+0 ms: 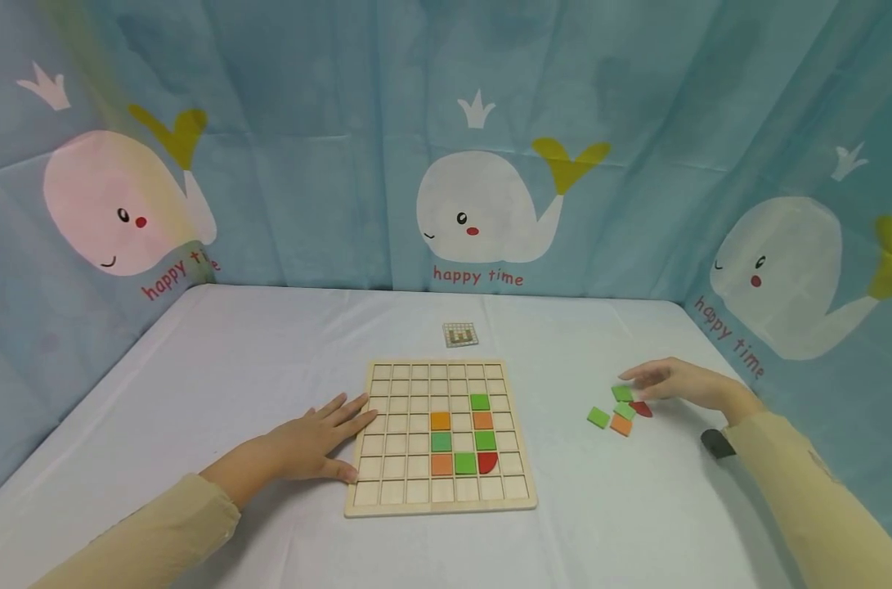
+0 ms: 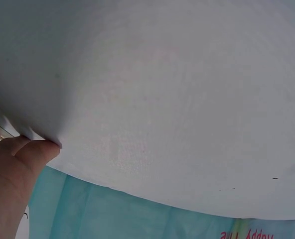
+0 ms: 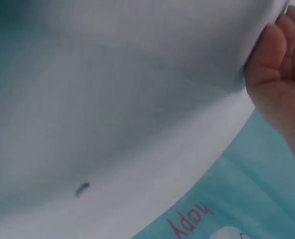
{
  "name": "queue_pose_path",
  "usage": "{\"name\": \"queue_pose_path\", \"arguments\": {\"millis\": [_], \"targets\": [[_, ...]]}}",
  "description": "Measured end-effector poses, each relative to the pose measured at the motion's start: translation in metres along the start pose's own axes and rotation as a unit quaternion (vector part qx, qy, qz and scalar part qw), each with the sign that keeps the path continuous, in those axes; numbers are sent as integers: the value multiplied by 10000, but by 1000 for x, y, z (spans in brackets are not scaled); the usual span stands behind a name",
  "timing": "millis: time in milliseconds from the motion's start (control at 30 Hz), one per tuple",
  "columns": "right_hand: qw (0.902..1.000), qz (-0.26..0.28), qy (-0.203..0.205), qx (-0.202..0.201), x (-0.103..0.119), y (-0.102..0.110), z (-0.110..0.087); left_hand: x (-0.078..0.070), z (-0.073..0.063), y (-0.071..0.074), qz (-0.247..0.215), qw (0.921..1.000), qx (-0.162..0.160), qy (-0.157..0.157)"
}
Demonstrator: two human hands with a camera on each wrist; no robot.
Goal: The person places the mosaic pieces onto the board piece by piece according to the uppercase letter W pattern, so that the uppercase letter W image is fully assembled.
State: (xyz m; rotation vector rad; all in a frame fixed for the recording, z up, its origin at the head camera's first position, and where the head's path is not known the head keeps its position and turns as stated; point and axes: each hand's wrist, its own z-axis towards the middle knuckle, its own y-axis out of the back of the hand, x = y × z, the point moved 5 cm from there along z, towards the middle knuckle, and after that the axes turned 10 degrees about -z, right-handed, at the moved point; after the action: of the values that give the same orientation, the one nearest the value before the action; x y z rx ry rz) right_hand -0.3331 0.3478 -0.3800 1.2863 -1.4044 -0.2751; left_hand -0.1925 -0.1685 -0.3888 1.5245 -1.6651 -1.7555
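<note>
The left hand (image 1: 316, 438) lay with its fingers straight and spread, holding nothing, the tips pointing right onto the board's left border and the thumb resting at that same edge. The right hand (image 1: 677, 383) reached leftward over a small cluster of tiles, fingers loosely bent, a gap between them and the thumb, nothing visible in its hold; whether a fingertip touched the far green tile (image 1: 622, 393) could not be told.

Close about that hand lay a middle green tile (image 1: 625, 411), an orange tile (image 1: 621, 424), a left green tile (image 1: 598, 417) and a loose red tile (image 1: 642, 409), the squares turned askew to the board's grid.

Between the hands the wooden board (image 1: 396, 491) lay flat, nearly square, with no clear long axis, its near edge facing the person. The tiles set in it sat straight in their cells: a column of four running away from the person, a shorter column of three to its left, and one green tile (image 1: 465, 464) joining their near ends. The quarter-round red tile (image 1: 487, 463) turned its curve toward the near right.

Beyond the board's far edge lay a patterned card (image 1: 460, 334), slightly wider than deep. A dark object (image 1: 718, 442) lay by the right sleeve (image 1: 780, 466), and the whale-printed curtain (image 1: 328, 204) hung behind the white table (image 1: 284, 343).
</note>
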Motion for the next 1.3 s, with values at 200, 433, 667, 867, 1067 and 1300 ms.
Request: {"name": "queue_pose_path", "arguments": {"millis": [200, 433, 667, 867, 1067, 1300], "targets": [[9988, -116, 9, 466, 3, 0, 9, 3, 1, -2, 48, 10000, 15, 49], [9977, 14, -382, 559, 4, -1, 15, 5, 1, -3, 94, 10000, -17, 17], [9977, -188, -423, 488, 7, -4, 18, 5, 1, -3, 105, 9999, -19, 22], [9977, -251, -449, 445, 7, -6, 19, 6, 2, -2, 115, 9999, -44, 6], [9971, -485, -442, 395, 7, -6, 20, 6, 3, -2, 105, 9999, -3, 52], [9972, -432, -507, 332, 7, -6, 19, 6, 3, -2, 146, 9999, 0, -4]]}}
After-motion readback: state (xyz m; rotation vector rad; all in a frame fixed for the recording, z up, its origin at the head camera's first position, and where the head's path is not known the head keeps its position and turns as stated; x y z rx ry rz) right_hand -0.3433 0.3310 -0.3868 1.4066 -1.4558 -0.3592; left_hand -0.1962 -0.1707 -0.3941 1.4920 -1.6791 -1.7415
